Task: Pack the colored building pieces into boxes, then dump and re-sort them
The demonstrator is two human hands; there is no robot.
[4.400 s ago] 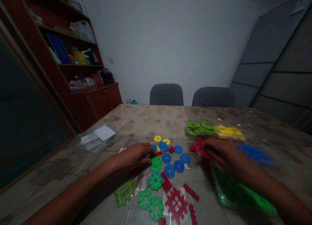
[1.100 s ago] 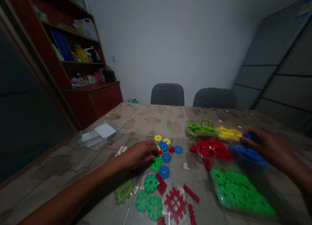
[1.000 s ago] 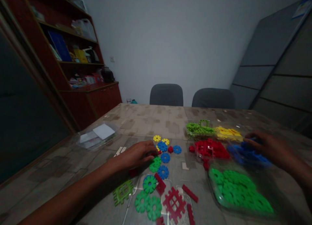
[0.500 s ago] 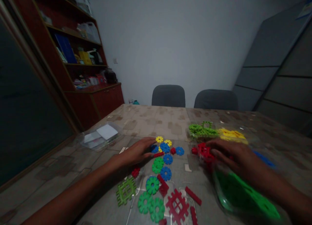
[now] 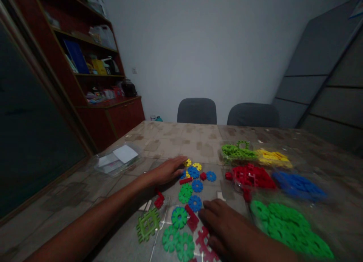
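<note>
Loose plastic toy pieces lie on the table before me: blue gear discs, green gear discs, small yellow discs, dark red bars and a light green grid piece. My left hand lies flat and open beside the yellow and blue discs, fingertips touching them. My right hand rests palm down over the dark red grid piece, fingers loosely spread, nothing visibly gripped.
Sorted heaps in clear bags lie to the right: light green, yellow, red, blue and green. A clear box with paper sits left. Two grey chairs stand behind the table; a wooden shelf unit is at left.
My right hand left the bags on the right and came down and left onto the loose red pieces. My left hand slid slightly forward toward the yellow discs.
</note>
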